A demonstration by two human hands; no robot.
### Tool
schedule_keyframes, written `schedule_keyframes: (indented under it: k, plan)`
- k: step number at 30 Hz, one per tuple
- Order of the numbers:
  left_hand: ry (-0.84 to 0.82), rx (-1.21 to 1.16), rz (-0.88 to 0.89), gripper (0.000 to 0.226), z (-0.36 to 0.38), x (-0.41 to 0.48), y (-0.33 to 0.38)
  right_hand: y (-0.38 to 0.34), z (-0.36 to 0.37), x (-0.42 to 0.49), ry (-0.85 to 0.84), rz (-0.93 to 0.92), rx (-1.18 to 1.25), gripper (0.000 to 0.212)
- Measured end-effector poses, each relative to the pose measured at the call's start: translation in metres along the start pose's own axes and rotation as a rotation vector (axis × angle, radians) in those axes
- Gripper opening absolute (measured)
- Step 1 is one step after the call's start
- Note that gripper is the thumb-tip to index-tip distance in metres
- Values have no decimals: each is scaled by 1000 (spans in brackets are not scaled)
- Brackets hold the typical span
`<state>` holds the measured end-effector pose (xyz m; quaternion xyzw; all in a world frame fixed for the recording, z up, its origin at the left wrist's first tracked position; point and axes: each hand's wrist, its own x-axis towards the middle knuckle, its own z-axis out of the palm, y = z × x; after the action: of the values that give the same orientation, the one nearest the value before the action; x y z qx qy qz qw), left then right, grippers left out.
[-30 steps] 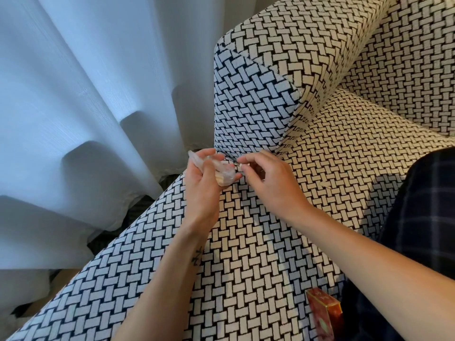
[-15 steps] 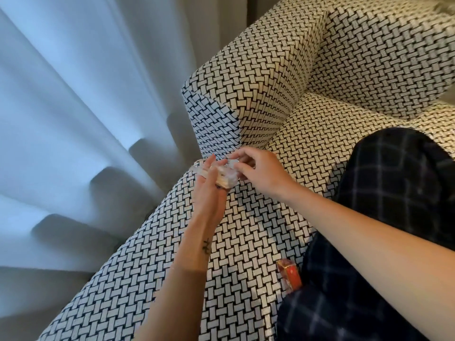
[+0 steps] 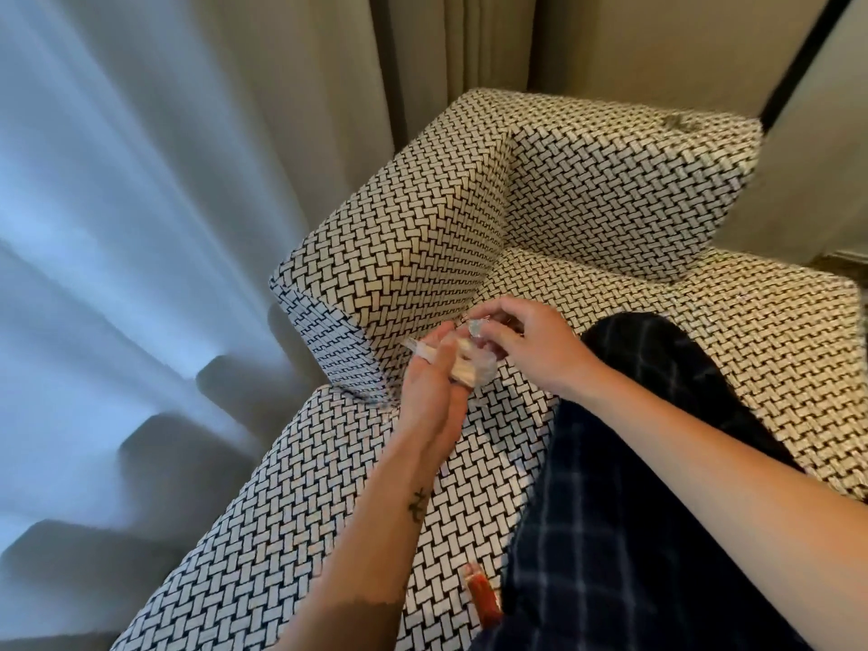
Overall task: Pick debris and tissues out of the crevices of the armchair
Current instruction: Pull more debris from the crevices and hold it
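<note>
Plastic wad held in L hand fingers; R hand fingers pinch scrap.

Both bare forearms are reaching forward and meeting at the foot of the armrest, near its front corner. The left hand is standing on edge closest to the armrest, fingers holding a crumpled wad against the palm. The right hand is hovering palm down on the side away from the armrest, its fingertips pinching a small scrap just above the wad. A small dark tattoo is showing on the left forearm.
</note>
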<state>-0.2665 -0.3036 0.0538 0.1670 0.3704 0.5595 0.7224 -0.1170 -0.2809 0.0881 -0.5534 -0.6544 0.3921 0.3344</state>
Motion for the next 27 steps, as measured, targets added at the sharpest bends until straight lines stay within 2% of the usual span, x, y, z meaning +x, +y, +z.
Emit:
schedule_keyframes:
  k: [7,17,27]
  plan:
    - [-9,57,-64,21,79,31,-12,12,-75,15,59,30,25,18]
    - [-35,118,-113,35,191,115,-51,50,-190,60,193,69,77,21]
    - [-61,151,-141,25,280,201,-71,87,-276,128,361,69,76,19]
